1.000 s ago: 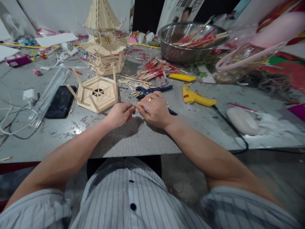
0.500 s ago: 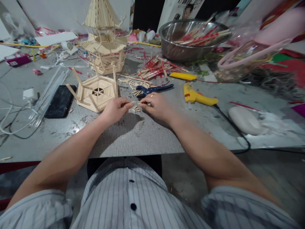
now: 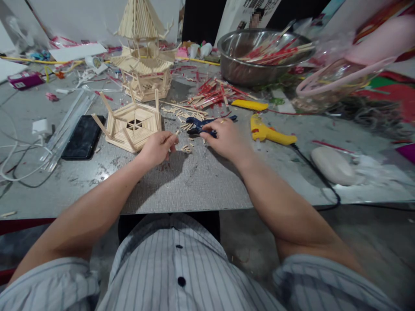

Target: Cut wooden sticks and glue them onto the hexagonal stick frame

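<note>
My left hand (image 3: 159, 149) pinches a short piece of wooden stick (image 3: 177, 133) between thumb and forefinger, just right of the hexagonal stick base with upright posts (image 3: 120, 134). My right hand (image 3: 226, 139) is closed around the handles of the dark blue pliers (image 3: 195, 123), which lie on the table with their jaws to the left. Short cut stick pieces (image 3: 186, 149) lie between the hands, and more surround the pliers' jaws. Behind the base stands a tiered pagoda model (image 3: 142, 60) built of sticks.
A pile of red-tipped sticks (image 3: 212, 94) lies beyond the pliers. To the right are a yellow-handled cutter (image 3: 249, 104), a yellow glue gun (image 3: 275, 136) with its cord, and a steel basin (image 3: 253, 73). A black phone (image 3: 82, 138) lies at left, beside clear glue sticks (image 3: 65, 129).
My right hand has left the spot beside my left fingertips and moved right onto the pliers' handles. My left hand has shifted slightly left, still pinching.
</note>
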Demonstrator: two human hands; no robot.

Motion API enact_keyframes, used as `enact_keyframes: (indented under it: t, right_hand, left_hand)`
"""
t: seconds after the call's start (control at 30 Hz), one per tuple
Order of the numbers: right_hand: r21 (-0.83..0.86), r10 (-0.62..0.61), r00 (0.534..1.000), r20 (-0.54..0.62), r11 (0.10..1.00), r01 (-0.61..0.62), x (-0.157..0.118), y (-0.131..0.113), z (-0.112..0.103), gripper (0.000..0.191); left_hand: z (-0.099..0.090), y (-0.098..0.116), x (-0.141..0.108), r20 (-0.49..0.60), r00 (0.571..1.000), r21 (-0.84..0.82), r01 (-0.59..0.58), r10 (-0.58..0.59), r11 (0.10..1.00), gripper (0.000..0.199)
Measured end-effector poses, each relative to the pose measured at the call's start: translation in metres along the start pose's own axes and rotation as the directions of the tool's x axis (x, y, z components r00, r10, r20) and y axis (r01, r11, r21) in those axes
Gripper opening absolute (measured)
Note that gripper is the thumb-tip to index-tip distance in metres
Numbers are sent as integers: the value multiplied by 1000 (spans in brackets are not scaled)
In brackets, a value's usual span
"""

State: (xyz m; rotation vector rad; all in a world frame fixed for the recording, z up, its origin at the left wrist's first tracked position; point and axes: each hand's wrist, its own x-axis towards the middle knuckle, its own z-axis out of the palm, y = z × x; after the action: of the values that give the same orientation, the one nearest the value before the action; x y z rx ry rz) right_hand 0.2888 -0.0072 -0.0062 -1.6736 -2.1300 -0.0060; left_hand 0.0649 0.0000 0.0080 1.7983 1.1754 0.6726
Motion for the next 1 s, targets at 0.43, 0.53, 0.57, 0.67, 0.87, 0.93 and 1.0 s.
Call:
enact_keyframes:
  t: [0.43,0.53,0.57,0.67,0.87,0.93,1.0]
  right_hand:
    - [-203,348,926,143,926,-317,-3,3,-2,29]
    - [-134,419,907,51,902,-410,-2,1,-3,34]
    - [-80,429,903,7,901,-427,-2,1,-4,35]
    - [214,362,915,-176,922,-324,-2,4,-4,35]
    - [885,270,945,-187,464,43,-5,0,-6,42]
    - [941,238,967,-95,340,9,-7,-3,-9,42]
    - [962,214,977,-24,272,-36,-9,-6,-12,41]
  left_hand:
    - [0,5,-3,-14,1000,-79,-4,3,997,14]
    - [0,0,-2,-28,999,-72,-43,41,997,14]
    - [1,-2,-1,-31,998,-61,-57,55,997,15]
    - [1,-10,3,-66,984,6,-164,164,987,17]
    - [0,-18,7,-158,869,165,-444,468,881,18]
    - [-1,-18,6,-153,849,195,-476,506,858,18]
    - [-2,-16,5,-143,828,224,-507,542,833,17]
